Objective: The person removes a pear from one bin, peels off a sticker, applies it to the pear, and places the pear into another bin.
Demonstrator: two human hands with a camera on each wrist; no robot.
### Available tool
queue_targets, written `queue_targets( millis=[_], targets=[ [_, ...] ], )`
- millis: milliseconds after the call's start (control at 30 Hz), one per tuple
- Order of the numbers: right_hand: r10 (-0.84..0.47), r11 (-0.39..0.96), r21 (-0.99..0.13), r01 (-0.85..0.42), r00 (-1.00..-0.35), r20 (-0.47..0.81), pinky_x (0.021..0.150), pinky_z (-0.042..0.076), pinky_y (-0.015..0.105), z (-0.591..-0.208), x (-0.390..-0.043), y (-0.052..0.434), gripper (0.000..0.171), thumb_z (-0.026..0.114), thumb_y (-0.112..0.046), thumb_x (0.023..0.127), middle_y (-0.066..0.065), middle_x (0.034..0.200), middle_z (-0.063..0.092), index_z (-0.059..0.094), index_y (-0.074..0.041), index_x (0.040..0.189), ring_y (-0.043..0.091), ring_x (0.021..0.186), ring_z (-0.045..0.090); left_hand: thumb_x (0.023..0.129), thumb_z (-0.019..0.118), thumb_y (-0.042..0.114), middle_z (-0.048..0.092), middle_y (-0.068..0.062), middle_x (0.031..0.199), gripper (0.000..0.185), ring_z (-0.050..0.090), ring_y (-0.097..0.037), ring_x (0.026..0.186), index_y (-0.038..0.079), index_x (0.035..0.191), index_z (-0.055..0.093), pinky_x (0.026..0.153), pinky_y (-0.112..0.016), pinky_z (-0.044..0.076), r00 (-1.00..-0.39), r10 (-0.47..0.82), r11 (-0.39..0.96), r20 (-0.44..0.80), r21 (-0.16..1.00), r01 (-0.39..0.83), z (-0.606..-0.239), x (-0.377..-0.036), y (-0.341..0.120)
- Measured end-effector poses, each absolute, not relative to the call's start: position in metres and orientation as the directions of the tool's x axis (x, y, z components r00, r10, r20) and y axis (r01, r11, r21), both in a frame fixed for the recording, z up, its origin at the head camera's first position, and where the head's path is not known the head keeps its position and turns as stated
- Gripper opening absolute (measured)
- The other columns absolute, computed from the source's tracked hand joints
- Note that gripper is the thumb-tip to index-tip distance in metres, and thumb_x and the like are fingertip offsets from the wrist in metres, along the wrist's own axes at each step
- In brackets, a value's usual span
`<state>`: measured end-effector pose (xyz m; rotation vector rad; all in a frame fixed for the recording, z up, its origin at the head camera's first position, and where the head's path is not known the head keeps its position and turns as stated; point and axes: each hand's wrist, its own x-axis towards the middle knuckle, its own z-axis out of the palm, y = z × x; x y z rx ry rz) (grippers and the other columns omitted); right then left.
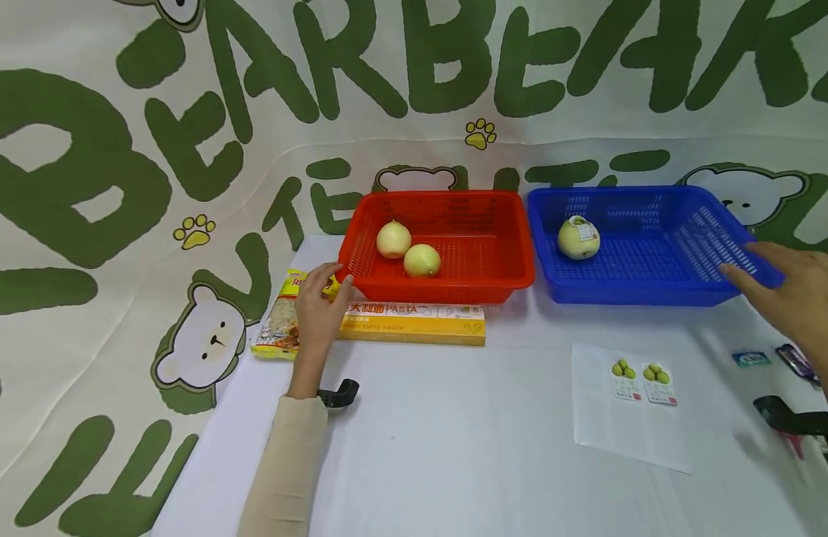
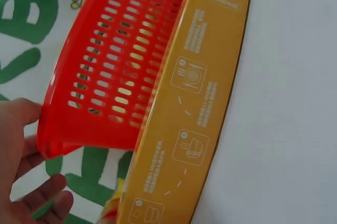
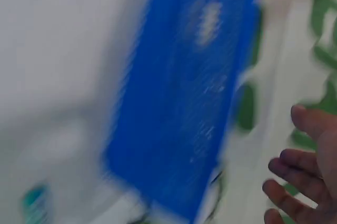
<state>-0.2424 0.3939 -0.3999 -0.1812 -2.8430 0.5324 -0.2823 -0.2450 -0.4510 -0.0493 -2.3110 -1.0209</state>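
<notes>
At the near right edge of the head view, a black object is cut off by the frame and cannot be identified, and the small wrappers beside it are too small to be read. On the white table, a white paper sheet printed with two green-fruit labels is laid near the right side. The right wrist view is heavily blurred, so only a blue mass and loosely spread fingers can be made out. The right hand is seen extended, fingers nearly straight, its tips at the near right corner of the blue perforated plastic basket; nothing is grasped by it. The left hand is stretched forward from a beige sleeve, with the thumb laid against the near left corner of the red perforated plastic basket and the fingers relaxed, not closed round it. A yellow flat pasta box is partly hidden under that basket, and a snack packet is partly covered by the hand. Two pale round fruits lie touching in the red basket, and one labelled fruit lies in the blue basket.
</notes>
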Motion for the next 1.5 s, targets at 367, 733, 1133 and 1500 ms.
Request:
queue_targets(
  millis=[367, 733, 1133, 1500],
  targets=[
    [-0.47, 0.805, -0.299, -0.512, -0.858, 0.206, 0.104, 0.021, 0.075, -0.313, -0.306, 0.244, 0.069, 0.073, -0.041, 0.09, 0.026, 0.145, 0.048, 0.051, -0.005, 0.145, 0.049, 0.134, 0.035, 0.095, 0.07, 0.03, 0.064, 0.0, 0.132, 0.037, 0.061, -0.021, 0.112, 0.008, 0.124, 0.07, 0.085, -0.045, 0.055, -0.824, -0.188, 0.659, 0.534, 0.691, 0.297, -0.448, -0.288, -0.247],
    [-0.726, 0.687, -0.117, -0.717, -0.685, -0.063, 0.1, 0.033, 0.055, -0.319, -0.388, 0.117, 0.072, 0.079, -0.031, 0.086, 0.014, 0.15, 0.047, 0.049, -0.01, 0.148, 0.036, 0.137, 0.035, 0.095, 0.069, 0.031, 0.062, 0.002, 0.135, 0.039, 0.06, -0.023, 0.112, 0.01, 0.127, 0.069, 0.084, -0.042, 0.056, -0.844, -0.181, 0.65, 0.504, 0.706, 0.283, -0.452, -0.284, -0.249],
    [-0.578, 0.813, -0.122, -0.569, -0.765, -0.283, 0.103, 0.034, 0.052, -0.376, -0.417, 0.017, 0.065, 0.059, -0.065, 0.09, 0.006, 0.11, 0.067, 0.067, -0.009, 0.122, 0.026, 0.108, 0.056, 0.094, 0.071, 0.028, 0.063, -0.002, 0.133, 0.037, 0.064, -0.023, 0.096, 0.006, 0.124, 0.07, 0.078, -0.041, 0.057, -0.837, -0.167, 0.616, 0.522, 0.718, 0.325, -0.457, -0.279, -0.247],
    [-0.629, 0.77, -0.121, -0.627, -0.712, -0.312, 0.102, 0.027, 0.054, -0.383, -0.419, 0.008, 0.07, 0.072, -0.033, 0.093, 0.008, 0.152, 0.044, 0.041, -0.018, 0.154, 0.033, 0.134, 0.036, 0.095, 0.07, 0.031, 0.063, 0.001, 0.133, 0.038, 0.063, -0.022, 0.097, 0.009, 0.125, 0.07, 0.079, -0.041, 0.057, -0.831, -0.162, 0.63, 0.532, 0.704, 0.327, -0.453, -0.284, -0.251]
  ],
)
